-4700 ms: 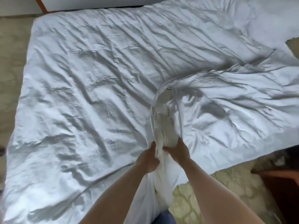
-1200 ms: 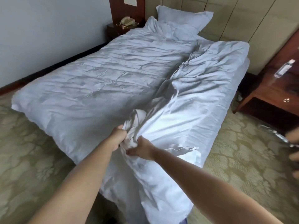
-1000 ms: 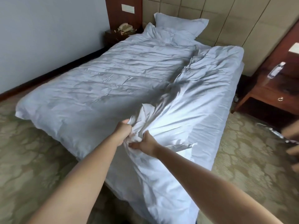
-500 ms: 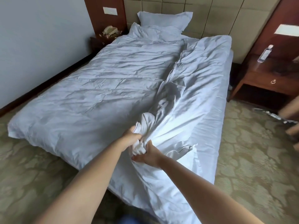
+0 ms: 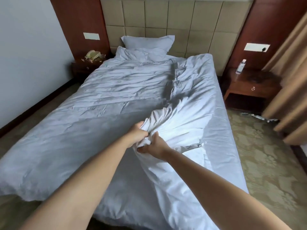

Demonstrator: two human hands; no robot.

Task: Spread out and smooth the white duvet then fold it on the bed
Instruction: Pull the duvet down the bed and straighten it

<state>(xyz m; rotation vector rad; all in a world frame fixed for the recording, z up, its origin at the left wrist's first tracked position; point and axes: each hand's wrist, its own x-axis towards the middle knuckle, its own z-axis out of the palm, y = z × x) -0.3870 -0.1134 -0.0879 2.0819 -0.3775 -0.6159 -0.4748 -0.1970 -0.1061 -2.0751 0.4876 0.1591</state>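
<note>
The white duvet point(image 5: 103, 113) lies wrinkled over the bed point(image 5: 232, 156), its left edge hanging toward the floor. Near the foot of the bed a bunch of its fabric is gathered into a raised puff. My left hand point(image 5: 137, 135) grips that bunch from the left. My right hand point(image 5: 156, 146) grips it from the right, just below, and the two hands nearly touch. A fold runs from the bunch up toward the headboard. A flap with a dark opening lies right of my right hand.
A white pillow point(image 5: 147, 43) leans on the padded headboard. A nightstand with a phone point(image 5: 93, 54) stands at the left. A nightstand point(image 5: 249, 85) with a water bottle point(image 5: 241, 66) is at the right, beside tan curtains point(image 5: 289, 80). Patterned carpet point(image 5: 265, 163) surrounds the bed.
The view has lifted and swung right, so the headboard now faces me. Both hands have kept their grip and pushed the gathered fabric further up the bed.
</note>
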